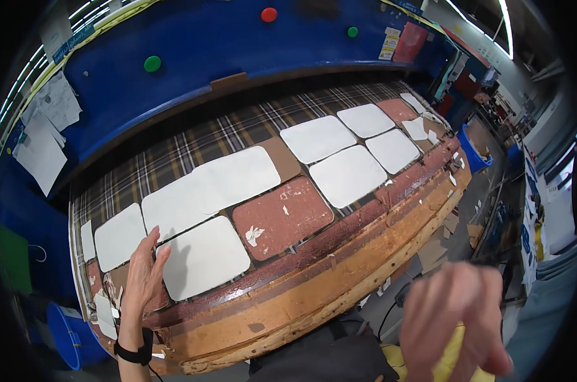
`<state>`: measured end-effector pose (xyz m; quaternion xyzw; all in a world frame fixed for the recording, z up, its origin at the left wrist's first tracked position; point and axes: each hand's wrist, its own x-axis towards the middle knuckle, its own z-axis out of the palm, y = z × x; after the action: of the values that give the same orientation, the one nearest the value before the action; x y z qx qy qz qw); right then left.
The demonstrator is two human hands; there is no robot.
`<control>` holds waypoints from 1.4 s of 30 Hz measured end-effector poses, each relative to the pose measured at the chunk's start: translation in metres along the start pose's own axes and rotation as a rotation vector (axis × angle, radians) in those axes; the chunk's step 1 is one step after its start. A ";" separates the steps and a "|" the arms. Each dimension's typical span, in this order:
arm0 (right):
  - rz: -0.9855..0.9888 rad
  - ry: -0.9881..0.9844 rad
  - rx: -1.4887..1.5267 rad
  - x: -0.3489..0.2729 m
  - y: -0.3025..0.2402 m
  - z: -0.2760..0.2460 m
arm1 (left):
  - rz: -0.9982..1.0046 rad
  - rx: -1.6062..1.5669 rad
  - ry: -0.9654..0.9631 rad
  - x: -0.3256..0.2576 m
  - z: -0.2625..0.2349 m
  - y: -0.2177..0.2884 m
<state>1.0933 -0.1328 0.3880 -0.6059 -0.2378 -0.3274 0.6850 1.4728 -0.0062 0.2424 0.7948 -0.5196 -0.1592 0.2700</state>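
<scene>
I see my left hand [143, 267] open, fingers spread flat, its fingertips touching the edge of a white sheet [202, 256] at the near left of the plaid-covered bench [193, 143]. My right hand [454, 318] hangs blurred, open, empty, off the bench's worn wooden edge [339, 274]. Blue machine wall [193, 38] behind.

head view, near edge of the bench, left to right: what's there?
Blue bucket → left hand flat on a white rounded panel → bare reddish-brown pad → white panel → blue bin; right hand blurred, off the bench.
</scene>
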 end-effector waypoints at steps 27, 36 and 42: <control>0.809 -0.142 -2.145 -0.053 0.166 -0.344 | 0.360 0.808 0.228 0.179 0.031 -0.055; 0.655 -0.088 -2.425 -0.055 0.189 -0.340 | 0.580 0.833 0.163 0.189 0.025 -0.050; 0.943 0.044 -2.081 -0.034 0.195 -0.343 | 0.641 0.823 0.208 0.193 0.030 -0.052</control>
<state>1.1899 -0.4552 0.1791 -0.9026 0.4118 -0.0864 -0.0904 1.5747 -0.1735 0.1926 0.6479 -0.7264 0.2283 0.0210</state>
